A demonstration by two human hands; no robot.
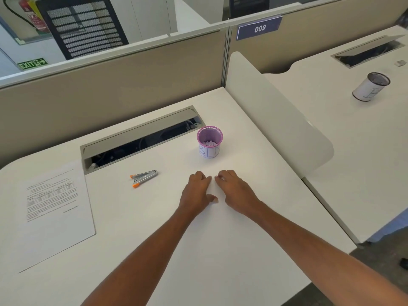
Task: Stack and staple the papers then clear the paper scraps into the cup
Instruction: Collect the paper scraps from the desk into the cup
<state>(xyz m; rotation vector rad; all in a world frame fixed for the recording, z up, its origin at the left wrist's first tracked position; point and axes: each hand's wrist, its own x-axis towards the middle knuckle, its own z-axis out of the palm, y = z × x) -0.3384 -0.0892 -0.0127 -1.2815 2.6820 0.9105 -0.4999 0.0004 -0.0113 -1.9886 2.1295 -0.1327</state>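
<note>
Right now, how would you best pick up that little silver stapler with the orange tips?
Probably by the long sides of the silver stapler, pinched from above near its middle. It lies flat on the white desk, open in a V toward its orange ends, so the joined right end is narrowest.

On the desk, the cup stands just right of the cable tray (scraps lie inside it). The stapler lies nearer and left of the cup; the papers lie farther left. Both hands rest in front of the cup.
</note>
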